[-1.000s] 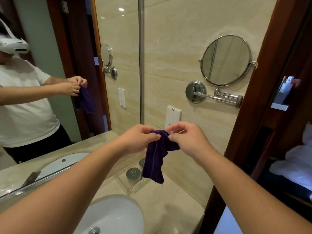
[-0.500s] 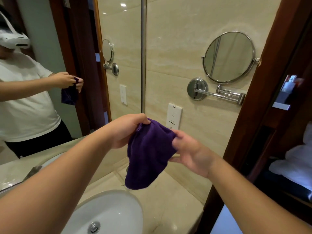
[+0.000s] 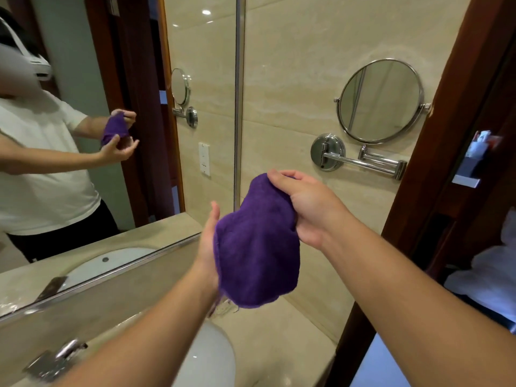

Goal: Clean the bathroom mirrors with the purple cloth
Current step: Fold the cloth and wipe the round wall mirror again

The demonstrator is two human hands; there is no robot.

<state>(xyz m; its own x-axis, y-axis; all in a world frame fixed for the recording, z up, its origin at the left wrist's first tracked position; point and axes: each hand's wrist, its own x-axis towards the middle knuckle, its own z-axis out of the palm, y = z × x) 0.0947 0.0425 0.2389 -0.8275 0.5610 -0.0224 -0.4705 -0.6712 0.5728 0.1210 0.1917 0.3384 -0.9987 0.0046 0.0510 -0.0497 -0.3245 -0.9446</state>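
Beige marble tiles cover the bathroom wall (image 3: 293, 65). At the left, the large wall mirror (image 3: 83, 169) reflects us, and below it we see the chrome faucet (image 3: 54, 361) and the white sink basin (image 3: 215, 364). Our left hand (image 3: 208, 241) is flat with straight fingers and touches the left edge of the purple cloth (image 3: 257, 247), which hangs above the countertop (image 3: 279, 344). Our right hand (image 3: 307, 210) grips its top with curled fingers. Further right, 1 round swivel mirror (image 3: 379, 100) is fixed on the wall, beside the dark wooden door frame (image 3: 452, 121).
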